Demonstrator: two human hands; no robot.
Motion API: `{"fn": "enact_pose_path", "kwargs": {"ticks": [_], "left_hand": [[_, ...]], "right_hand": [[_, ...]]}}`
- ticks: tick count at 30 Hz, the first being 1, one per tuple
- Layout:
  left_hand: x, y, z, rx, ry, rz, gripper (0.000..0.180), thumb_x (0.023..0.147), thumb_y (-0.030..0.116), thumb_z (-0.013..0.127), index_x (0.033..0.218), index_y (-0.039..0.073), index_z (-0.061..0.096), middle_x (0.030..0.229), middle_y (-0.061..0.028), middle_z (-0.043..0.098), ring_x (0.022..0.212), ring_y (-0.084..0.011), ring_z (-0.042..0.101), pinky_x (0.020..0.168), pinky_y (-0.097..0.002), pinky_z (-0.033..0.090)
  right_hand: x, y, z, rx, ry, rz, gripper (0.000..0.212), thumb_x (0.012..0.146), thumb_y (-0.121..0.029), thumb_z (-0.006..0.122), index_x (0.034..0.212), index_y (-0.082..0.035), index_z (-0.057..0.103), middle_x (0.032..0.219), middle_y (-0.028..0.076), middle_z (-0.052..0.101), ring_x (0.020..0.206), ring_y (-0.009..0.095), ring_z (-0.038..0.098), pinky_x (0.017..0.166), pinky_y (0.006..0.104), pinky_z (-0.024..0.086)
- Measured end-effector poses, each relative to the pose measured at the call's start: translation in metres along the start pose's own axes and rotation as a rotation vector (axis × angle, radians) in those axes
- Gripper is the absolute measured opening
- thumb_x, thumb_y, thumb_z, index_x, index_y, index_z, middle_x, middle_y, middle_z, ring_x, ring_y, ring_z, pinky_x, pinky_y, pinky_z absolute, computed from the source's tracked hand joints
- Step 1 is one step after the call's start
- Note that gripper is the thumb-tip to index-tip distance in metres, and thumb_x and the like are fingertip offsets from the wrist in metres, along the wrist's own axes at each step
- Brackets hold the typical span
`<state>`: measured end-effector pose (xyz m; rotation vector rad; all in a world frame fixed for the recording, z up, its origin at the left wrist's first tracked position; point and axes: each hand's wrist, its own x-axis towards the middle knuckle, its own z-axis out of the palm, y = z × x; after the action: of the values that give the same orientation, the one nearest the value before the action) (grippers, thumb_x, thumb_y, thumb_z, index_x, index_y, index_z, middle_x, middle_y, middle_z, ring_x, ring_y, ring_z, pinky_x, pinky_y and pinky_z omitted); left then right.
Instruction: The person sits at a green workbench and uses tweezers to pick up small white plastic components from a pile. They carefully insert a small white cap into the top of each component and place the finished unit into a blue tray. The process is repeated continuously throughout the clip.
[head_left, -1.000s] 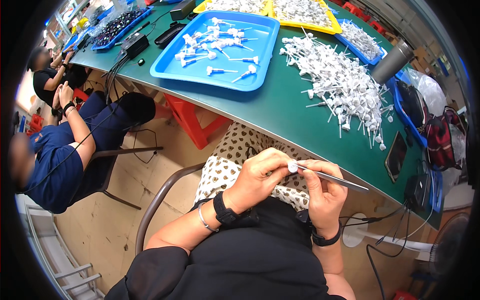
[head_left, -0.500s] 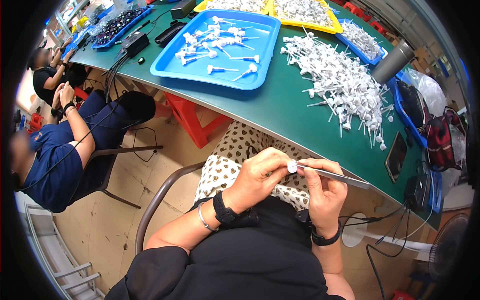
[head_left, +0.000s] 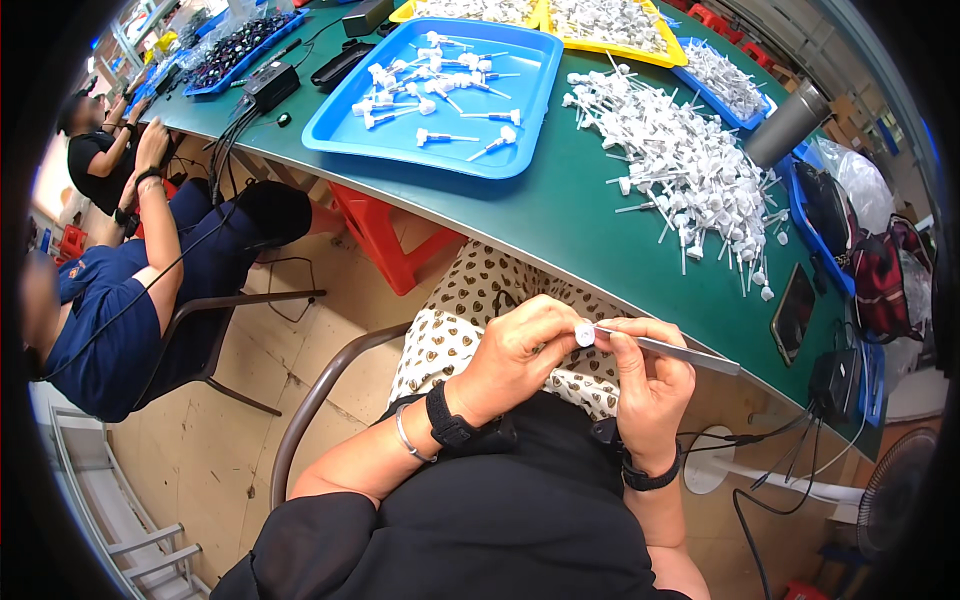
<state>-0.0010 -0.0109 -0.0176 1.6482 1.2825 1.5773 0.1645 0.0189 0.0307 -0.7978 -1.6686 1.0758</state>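
Observation:
Above my lap, my left hand pinches a small white plastic part with a round head; its stem is hidden by my fingers. Close beside it, my right hand is closed on slim silver tweezers, whose narrow tip reaches the white head. The wide end of the tweezers sticks out to the right, near the table edge. On the green table, a heap of similar white stemmed parts lies at the right. A blue tray to its left holds several such parts, spread out.
Yellow trays and a smaller blue tray full of white parts stand behind the heap. A grey metal bottle, a phone and a plaid bag are at the right. Co-workers sit at the left.
My hands, the white part and the tweezers stay almost in place. The nearer co-worker at the left has raised a hand upward and toward the table.

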Motion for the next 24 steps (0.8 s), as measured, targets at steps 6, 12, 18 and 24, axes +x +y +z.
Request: {"fn": "enact_pose_path", "kwargs": {"ticks": [6,12,18,24], "left_hand": [[-0.0003,-0.0019,0.0009,-0.006,0.004,0.011,0.017,0.087,-0.007,0.072,0.102,0.002,0.073,0.096,-0.0097,0.069,0.084,-0.0190,0.069,0.071,-0.0288,0.057],[0.0005,0.0007,0.0000,0.004,-0.002,-0.003,0.016,0.087,-0.006,0.073,0.102,0.001,0.073,0.096,-0.0094,0.069,0.083,-0.0187,0.069,0.071,-0.0289,0.056],[0.0006,0.0004,0.0002,0.019,-0.003,0.020,0.015,0.088,-0.005,0.073,0.102,0.002,0.073,0.095,-0.0093,0.069,0.082,-0.0188,0.069,0.070,-0.0288,0.056],[-0.0004,-0.0006,0.0021,-0.028,0.013,-0.003,0.016,0.087,-0.002,0.072,0.103,0.003,0.073,0.093,-0.0093,0.068,0.081,-0.0225,0.069,0.070,-0.0321,0.056]], "right_hand": [[0.0003,-0.0001,-0.0004,0.026,0.000,-0.001,0.010,0.100,0.001,0.062,0.109,0.005,0.060,0.105,0.015,0.070,0.092,0.018,0.071,0.086,0.0302,0.059],[-0.0001,-0.0004,-0.0004,-0.028,-0.005,-0.009,0.009,0.100,0.000,0.062,0.108,0.005,0.061,0.105,0.014,0.071,0.092,0.018,0.071,0.086,0.0303,0.059],[-0.0003,0.0012,-0.0011,-0.046,-0.007,-0.017,0.009,0.100,0.001,0.062,0.107,0.005,0.061,0.104,0.014,0.070,0.091,0.018,0.071,0.085,0.0300,0.059],[0.0000,-0.0009,0.0011,0.022,0.020,-0.003,0.009,0.100,0.001,0.062,0.107,0.006,0.061,0.103,0.015,0.070,0.091,0.019,0.071,0.085,0.0301,0.059]]}}
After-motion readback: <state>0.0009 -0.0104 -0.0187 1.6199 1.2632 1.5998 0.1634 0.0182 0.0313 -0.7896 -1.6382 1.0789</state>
